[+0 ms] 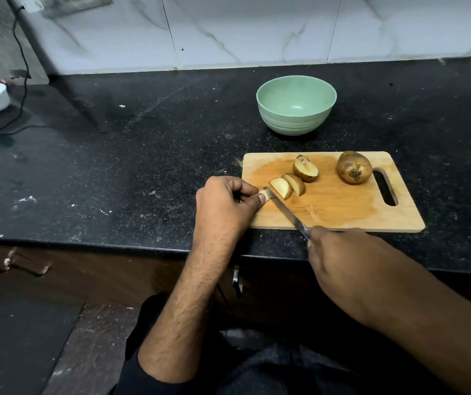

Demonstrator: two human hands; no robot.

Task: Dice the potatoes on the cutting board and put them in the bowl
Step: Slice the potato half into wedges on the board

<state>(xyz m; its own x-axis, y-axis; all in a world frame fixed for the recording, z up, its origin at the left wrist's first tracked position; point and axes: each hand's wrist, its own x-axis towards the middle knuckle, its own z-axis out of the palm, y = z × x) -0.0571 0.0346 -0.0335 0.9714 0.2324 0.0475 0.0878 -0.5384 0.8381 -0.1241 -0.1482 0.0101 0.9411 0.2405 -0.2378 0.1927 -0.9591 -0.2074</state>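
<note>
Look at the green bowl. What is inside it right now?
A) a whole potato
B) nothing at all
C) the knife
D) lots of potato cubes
B: the green bowl shows only its bare inside, while the whole potato and the cut pieces lie on the cutting board, and the right hand holds the knife.

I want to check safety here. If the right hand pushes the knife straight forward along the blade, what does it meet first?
Probably the small potato piece pinched by the left hand, then its thumb. The right hand points the knife at them; its tip seems to touch the piece.
</note>
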